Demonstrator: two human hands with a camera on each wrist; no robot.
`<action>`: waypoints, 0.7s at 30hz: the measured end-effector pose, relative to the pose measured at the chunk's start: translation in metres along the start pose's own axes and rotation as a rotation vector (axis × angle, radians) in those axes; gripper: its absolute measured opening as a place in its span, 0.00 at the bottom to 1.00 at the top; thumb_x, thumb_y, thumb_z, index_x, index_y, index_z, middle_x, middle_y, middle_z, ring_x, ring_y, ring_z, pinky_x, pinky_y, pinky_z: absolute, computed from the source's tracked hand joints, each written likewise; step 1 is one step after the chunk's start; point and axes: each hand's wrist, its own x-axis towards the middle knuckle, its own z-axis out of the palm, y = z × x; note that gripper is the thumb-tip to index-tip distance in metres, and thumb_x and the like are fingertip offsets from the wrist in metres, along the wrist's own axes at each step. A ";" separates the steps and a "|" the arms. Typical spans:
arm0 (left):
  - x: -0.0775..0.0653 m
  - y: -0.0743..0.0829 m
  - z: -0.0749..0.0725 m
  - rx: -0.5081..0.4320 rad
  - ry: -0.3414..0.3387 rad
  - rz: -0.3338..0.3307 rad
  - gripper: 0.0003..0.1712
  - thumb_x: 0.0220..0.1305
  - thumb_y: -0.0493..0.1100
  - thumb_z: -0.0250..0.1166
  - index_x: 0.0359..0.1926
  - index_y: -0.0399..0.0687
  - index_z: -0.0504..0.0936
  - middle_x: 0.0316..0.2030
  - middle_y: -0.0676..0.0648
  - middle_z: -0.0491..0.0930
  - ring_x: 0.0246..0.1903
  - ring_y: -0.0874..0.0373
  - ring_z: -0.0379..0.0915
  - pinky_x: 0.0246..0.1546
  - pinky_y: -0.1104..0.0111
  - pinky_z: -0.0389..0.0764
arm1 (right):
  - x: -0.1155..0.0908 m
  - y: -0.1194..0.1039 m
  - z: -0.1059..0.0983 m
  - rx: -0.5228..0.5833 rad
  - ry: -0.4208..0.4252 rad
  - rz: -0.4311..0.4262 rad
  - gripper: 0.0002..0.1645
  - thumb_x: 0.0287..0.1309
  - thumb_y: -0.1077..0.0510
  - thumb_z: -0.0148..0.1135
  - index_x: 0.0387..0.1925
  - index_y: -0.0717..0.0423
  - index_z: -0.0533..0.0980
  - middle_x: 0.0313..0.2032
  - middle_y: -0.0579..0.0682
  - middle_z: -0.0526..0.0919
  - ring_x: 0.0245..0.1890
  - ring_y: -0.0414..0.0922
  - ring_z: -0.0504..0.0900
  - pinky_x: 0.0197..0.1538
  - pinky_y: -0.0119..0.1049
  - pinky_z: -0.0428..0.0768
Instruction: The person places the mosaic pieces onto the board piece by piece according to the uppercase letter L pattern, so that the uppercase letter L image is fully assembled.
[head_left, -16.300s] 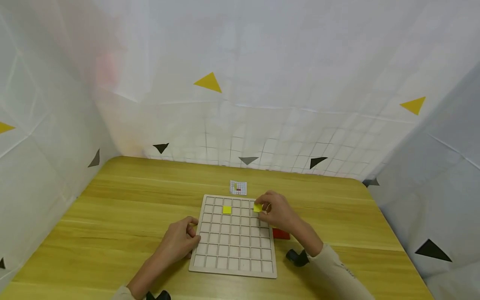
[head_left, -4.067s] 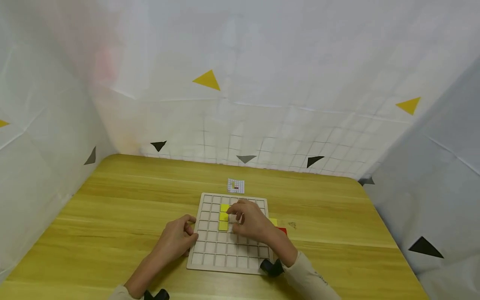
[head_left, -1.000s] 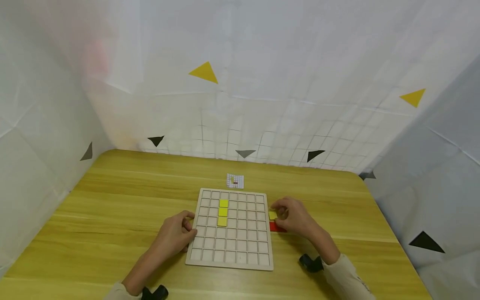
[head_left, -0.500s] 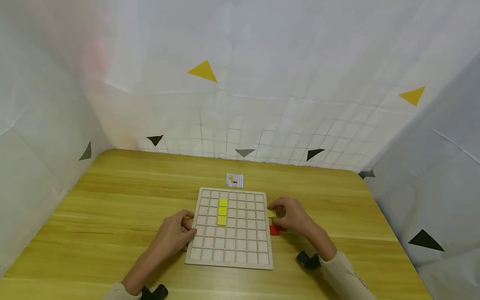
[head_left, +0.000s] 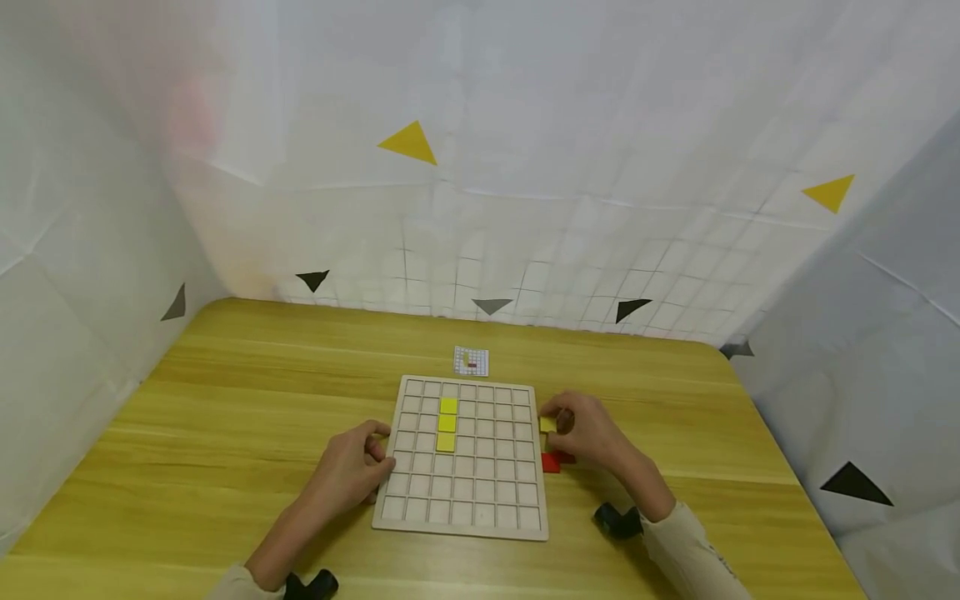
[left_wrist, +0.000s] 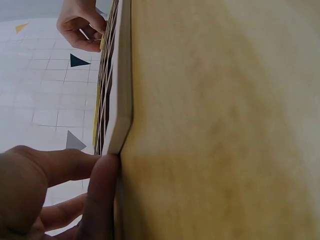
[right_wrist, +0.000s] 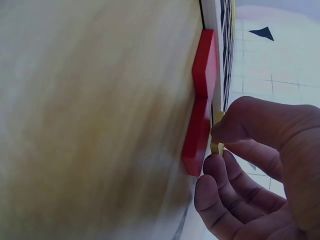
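A pale wooden grid board [head_left: 463, 517] lies on the table. Three yellow square tiles [head_left: 446, 423] fill cells in one column of it, a little left of its middle. My left hand [head_left: 348, 467] holds the board's left edge, thumb and fingers against the rim. Just off the right edge, my right hand [head_left: 588, 433] pinches another yellow tile [right_wrist: 218, 148] between thumb and fingertips. Two red square tiles [right_wrist: 204, 75] lie on the table by the same edge, nearer the body than the right hand, which partly hides one in the head view.
A small card [head_left: 471, 362] printed with a grid and a coloured pattern lies beyond the board's far edge. The wooden table [head_left: 247, 375] is enclosed by pale sheets [head_left: 600, 125]. Each wrist carries a black camera mount [head_left: 618, 521].
Two more yellow tiles have joined the first on the board. The right hand has left the board and picked up another yellow tile; one red tile has shifted slightly. The left hand stays.
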 end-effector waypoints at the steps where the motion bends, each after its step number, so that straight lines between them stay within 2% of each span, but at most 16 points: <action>1: 0.000 0.000 0.000 0.001 0.001 0.002 0.25 0.58 0.30 0.70 0.57 0.35 0.77 0.30 0.47 0.75 0.22 0.58 0.76 0.13 0.66 0.79 | 0.000 0.000 -0.001 0.000 0.003 -0.001 0.18 0.43 0.68 0.74 0.41 0.58 0.84 0.38 0.49 0.82 0.32 0.44 0.80 0.34 0.34 0.82; 11: 0.000 -0.002 0.000 -0.006 -0.002 0.009 0.24 0.58 0.30 0.70 0.57 0.35 0.77 0.29 0.48 0.75 0.20 0.58 0.76 0.13 0.65 0.79 | 0.002 -0.006 -0.007 0.000 0.025 -0.034 0.17 0.46 0.69 0.72 0.41 0.59 0.83 0.37 0.50 0.81 0.33 0.48 0.81 0.33 0.34 0.83; 21: 0.001 -0.002 0.001 0.003 0.000 0.010 0.24 0.58 0.31 0.70 0.57 0.36 0.77 0.30 0.48 0.75 0.19 0.58 0.75 0.12 0.66 0.79 | 0.002 -0.017 -0.009 0.004 0.029 -0.025 0.16 0.48 0.68 0.72 0.42 0.60 0.83 0.37 0.48 0.79 0.33 0.43 0.80 0.33 0.33 0.83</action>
